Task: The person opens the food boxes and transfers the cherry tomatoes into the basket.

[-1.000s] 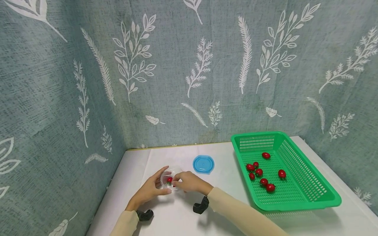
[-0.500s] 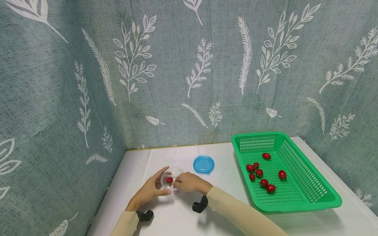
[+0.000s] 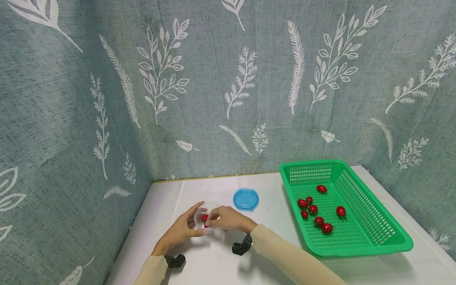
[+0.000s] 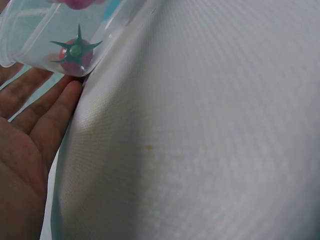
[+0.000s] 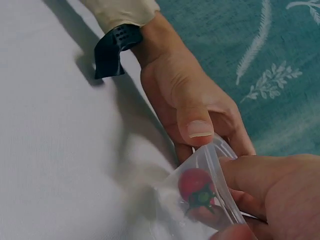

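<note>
My left hand (image 3: 179,228) holds a small clear plastic tub (image 4: 35,27), thumb on the near side and fingers round the far side. Its mouth tips toward me. Inside lies a cherry tomato (image 3: 204,217) with a green calyx, seen through the wall in the left wrist view. My right hand (image 3: 230,219) reaches into the mouth with curled fingers, pinching a second cherry tomato (image 3: 206,226), mostly hidden by the fingertips. In the right wrist view a red tomato (image 5: 195,184) shows through the tub wall, close to the right fingers.
A blue lid (image 3: 246,199) lies flat on the white table (image 3: 274,233) behind the right hand. To the right stands a green slotted basket (image 3: 356,249) with several cherry tomatoes (image 3: 319,221). A patterned cloth (image 3: 210,130) hangs behind and at the sides.
The right hand dips deeper into the tub, then lifts slightly and shifts left, uncovering some red at its fingertips. The left hand and tub stay nearly still.
</note>
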{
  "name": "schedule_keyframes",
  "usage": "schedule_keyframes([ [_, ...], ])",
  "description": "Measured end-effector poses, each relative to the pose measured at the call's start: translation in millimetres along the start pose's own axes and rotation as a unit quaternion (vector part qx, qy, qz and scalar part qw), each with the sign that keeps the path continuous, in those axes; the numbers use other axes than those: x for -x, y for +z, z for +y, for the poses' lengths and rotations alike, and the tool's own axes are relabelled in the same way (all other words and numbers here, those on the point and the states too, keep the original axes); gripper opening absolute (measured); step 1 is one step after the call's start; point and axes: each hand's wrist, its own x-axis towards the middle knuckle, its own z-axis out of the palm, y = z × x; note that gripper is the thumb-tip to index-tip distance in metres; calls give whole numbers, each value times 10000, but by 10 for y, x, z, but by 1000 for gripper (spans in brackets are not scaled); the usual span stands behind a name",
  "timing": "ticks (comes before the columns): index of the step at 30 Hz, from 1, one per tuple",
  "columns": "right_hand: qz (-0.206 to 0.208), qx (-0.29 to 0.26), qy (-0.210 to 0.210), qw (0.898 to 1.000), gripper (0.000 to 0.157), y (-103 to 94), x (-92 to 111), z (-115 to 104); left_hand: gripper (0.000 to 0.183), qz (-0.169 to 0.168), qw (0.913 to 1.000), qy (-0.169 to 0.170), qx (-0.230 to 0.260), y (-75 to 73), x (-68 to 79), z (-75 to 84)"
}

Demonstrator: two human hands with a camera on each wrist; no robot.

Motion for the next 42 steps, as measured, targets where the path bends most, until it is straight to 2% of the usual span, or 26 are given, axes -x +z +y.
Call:
schedule_keyframes([
  [5, 132, -335, 97, 9993, 8, 14, -11, 20, 103, -53, 10000, 59, 7, -1, 3, -9],
  [11, -149, -307, 95, 9994, 14, 18, 7, 5, 104, -95, 9999, 58, 71, 9, 17, -7],
  [15, -174, -487, 47, 9987, 12, 15, 18, 8, 103, -64, 10000, 55, 26, 11, 21, -7],
  [25, 407, -784, -43, 9961, 8, 36, -16, 49, 103, -27, 10000, -31, -7, 11, 19, 29],
  [35, 385, -655, -79, 9971, 11, 10, 25, -15, 103, -16, 10000, -76, 39, 5, 18, 40],
  [42, 544, -544, -214, 9968, 11, 15, 17, 8, 103, 26, 10000, -49, 23, 0, 6, 32],
])
